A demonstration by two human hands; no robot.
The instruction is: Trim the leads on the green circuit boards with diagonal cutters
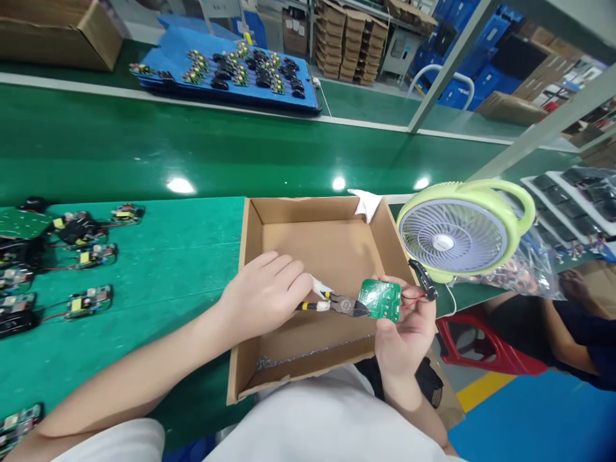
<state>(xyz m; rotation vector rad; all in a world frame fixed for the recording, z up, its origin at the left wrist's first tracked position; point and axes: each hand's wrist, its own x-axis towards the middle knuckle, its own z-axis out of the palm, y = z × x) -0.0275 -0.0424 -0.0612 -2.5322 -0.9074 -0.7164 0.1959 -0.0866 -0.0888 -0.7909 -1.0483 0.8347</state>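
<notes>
My left hand (269, 292) is closed around the handles of a pair of cutting pliers (344, 305), whose grips are wrapped in yellow, black and white. The pliers' jaws reach the left edge of a green circuit board (380, 299). Between thumb and fingers, my right hand (407, 327) grips that board at its right side. Red wires run from the board to a black plug-like part (424, 281) beside my right fingers. Both hands are above an open cardboard box (312, 237), with small shiny clippings (312, 353) along its near side.
Several wired circuit boards (91, 255) lie on the green mat at left. A green fan (452, 234) stands right of the box. Beyond, a blue tray (173, 48) carries more boards. A seated person's arm (563, 333) is at right, near a red stool (491, 346).
</notes>
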